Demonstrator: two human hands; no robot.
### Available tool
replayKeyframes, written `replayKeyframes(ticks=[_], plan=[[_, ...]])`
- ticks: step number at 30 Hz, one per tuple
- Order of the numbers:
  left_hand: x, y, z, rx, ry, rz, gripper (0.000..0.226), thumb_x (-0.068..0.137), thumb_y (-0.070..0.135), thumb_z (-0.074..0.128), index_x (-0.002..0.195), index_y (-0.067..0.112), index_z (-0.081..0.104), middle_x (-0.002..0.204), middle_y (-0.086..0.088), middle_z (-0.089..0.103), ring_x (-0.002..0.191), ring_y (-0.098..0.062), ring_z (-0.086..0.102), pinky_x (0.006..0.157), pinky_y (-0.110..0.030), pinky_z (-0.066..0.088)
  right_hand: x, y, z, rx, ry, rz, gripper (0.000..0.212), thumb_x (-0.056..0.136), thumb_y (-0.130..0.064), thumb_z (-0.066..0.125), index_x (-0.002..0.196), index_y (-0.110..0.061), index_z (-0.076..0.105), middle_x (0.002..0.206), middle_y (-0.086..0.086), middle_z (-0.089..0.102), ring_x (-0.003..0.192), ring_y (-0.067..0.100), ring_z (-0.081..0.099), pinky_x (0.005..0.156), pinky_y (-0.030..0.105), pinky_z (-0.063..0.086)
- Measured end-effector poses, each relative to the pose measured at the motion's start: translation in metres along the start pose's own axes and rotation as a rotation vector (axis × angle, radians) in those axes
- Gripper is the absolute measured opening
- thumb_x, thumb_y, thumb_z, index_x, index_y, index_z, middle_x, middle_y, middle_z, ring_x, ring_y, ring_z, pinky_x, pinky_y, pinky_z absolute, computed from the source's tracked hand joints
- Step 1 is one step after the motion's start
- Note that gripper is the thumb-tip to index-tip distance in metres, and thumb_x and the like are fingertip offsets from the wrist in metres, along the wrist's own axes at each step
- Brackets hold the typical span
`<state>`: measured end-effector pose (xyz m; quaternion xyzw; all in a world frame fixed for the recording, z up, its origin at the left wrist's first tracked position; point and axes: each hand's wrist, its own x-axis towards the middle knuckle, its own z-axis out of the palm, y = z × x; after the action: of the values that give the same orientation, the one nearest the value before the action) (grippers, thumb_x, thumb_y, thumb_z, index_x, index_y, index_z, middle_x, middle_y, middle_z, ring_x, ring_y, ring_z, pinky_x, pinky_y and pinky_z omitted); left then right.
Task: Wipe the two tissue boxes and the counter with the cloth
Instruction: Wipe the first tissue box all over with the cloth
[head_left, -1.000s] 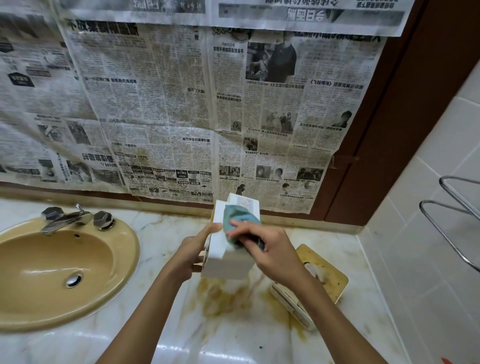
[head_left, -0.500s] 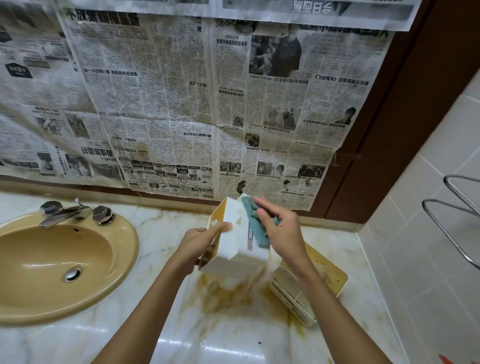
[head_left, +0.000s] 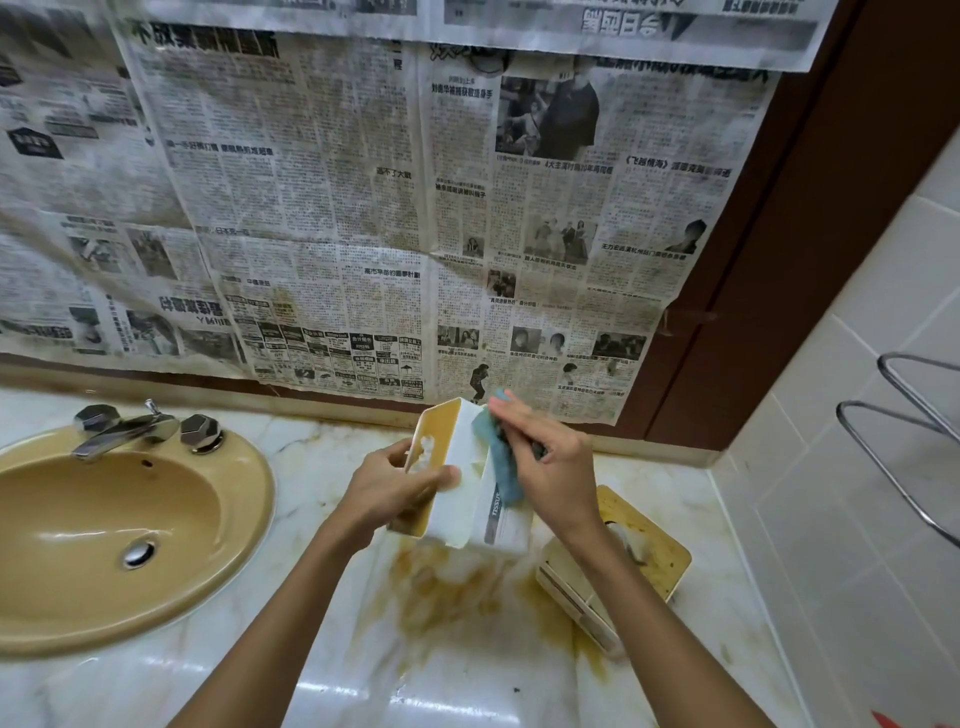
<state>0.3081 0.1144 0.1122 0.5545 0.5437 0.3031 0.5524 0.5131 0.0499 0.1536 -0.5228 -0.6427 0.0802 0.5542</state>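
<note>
Counter (head_left: 322, 452) of stained marble, newspapered wall (head_left: 311, 208) — left fingers (head_left: 441, 475) round tissue box (head_left: 467, 499), right fingers (head_left: 519, 421) flat on cloth (head_left: 498, 462).
</note>
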Motion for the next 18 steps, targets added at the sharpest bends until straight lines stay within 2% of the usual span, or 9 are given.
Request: replayKeyframes(ticks=[2, 4, 7, 9, 12, 14, 15, 16, 18], plan=[[0.000, -0.003, -0.004, -0.008, 0.002, 0.065, 0.079, 0.043, 0.050, 0.092, 0.118, 0.031, 0.075, 0.106, 0.008, 0.079, 0.095, -0.016, 0.077, 0.083, -0.037, 0.062, 0.015, -0.003, -0.007, 0.027, -0.022, 0.106, 0.030, 0.094, -0.001, 0.066, 0.118, -0.015, 0.076, 0.119, -0.005, 0.074, 0.113, 0.000, 0.067, 0.099, 0.019, 0.052], [-0.003, -0.004, -0.009, -0.031, -0.026, 0.127, 0.102, 0.038, 0.045, 0.097, 0.134, 0.031, 0.067, 0.116, 0.008, 0.077, 0.102, -0.017, 0.076, 0.091, -0.042, 0.062, 0.026, -0.002, -0.015, 0.032, -0.093, 0.270, 0.025, 0.096, -0.009, 0.064, 0.113, -0.021, 0.078, 0.111, -0.012, 0.076, 0.102, -0.007, 0.067, 0.089, 0.014, 0.053], [-0.008, -0.010, -0.020, -0.078, -0.090, 0.191, 0.131, 0.029, 0.046, 0.104, 0.149, 0.028, 0.054, 0.123, 0.009, 0.075, 0.108, -0.017, 0.074, 0.087, -0.039, 0.062, 0.027, 0.007, -0.030, 0.128, -0.235, 0.490, 0.023, 0.097, -0.013, 0.064, 0.106, -0.026, 0.080, 0.106, -0.018, 0.075, 0.100, -0.007, 0.067, 0.086, 0.018, 0.055], [-0.011, -0.014, -0.026, -0.122, -0.136, 0.224, 0.136, 0.029, 0.050, 0.105, 0.151, 0.025, 0.050, 0.129, 0.008, 0.072, 0.112, -0.020, 0.073, 0.084, -0.035, 0.061, 0.020, 0.013, -0.036, 0.211, -0.275, 0.587, 0.022, 0.096, -0.014, 0.065, 0.105, -0.026, 0.081, 0.103, -0.018, 0.076, 0.096, -0.006, 0.068, 0.080, 0.020, 0.056], [-0.014, -0.014, -0.030, -0.179, -0.202, 0.261, 0.138, 0.031, 0.052, 0.104, 0.153, 0.021, 0.046, 0.141, 0.003, 0.066, 0.113, -0.021, 0.071, 0.084, -0.033, 0.060, 0.006, 0.020, -0.036, 0.104, -0.326, 0.621, 0.022, 0.096, -0.016, 0.066, 0.104, -0.030, 0.080, 0.099, -0.020, 0.076, 0.092, -0.009, 0.067, 0.072, 0.014, 0.049], [-0.012, -0.011, -0.034, -0.174, -0.245, 0.284, 0.139, 0.032, 0.052, 0.104, 0.154, 0.018, 0.044, 0.143, 0.003, 0.064, 0.110, -0.019, 0.070, 0.082, -0.030, 0.059, 0.001, 0.020, -0.032, 0.157, -0.227, 0.666, 0.021, 0.096, -0.017, 0.065, 0.105, -0.029, 0.080, 0.093, -0.017, 0.077, 0.084, 0.002, 0.070, 0.068, 0.020, 0.050], [-0.010, -0.010, -0.036, -0.164, -0.268, 0.289, 0.140, 0.033, 0.051, 0.104, 0.154, 0.017, 0.043, 0.145, 0.002, 0.063, 0.111, -0.019, 0.069, 0.083, -0.029, 0.058, 0.000, 0.018, -0.031, 0.248, -0.123, 0.717, 0.020, 0.097, -0.016, 0.065, 0.105, -0.028, 0.080, 0.090, -0.014, 0.078, 0.079, 0.014, 0.072, 0.063, 0.026, 0.052], [-0.009, -0.009, -0.037, -0.153, -0.290, 0.290, 0.141, 0.034, 0.050, 0.105, 0.156, 0.016, 0.041, 0.147, 0.001, 0.061, 0.114, -0.020, 0.068, 0.086, -0.029, 0.058, 0.002, 0.016, -0.031, 0.400, -0.002, 0.793, 0.020, 0.097, -0.014, 0.065, 0.106, -0.025, 0.079, 0.088, -0.010, 0.079, 0.074, 0.024, 0.071, 0.059, 0.032, 0.055], [-0.005, -0.009, -0.039, -0.123, -0.330, 0.297, 0.142, 0.037, 0.050, 0.104, 0.158, 0.016, 0.038, 0.152, -0.001, 0.057, 0.122, -0.025, 0.065, 0.093, -0.032, 0.055, 0.010, 0.010, -0.028, 0.832, 0.209, 0.921, 0.023, 0.098, -0.006, 0.059, 0.109, -0.017, 0.077, 0.094, 0.002, 0.080, 0.079, 0.030, 0.073, 0.069, 0.038, 0.061]])
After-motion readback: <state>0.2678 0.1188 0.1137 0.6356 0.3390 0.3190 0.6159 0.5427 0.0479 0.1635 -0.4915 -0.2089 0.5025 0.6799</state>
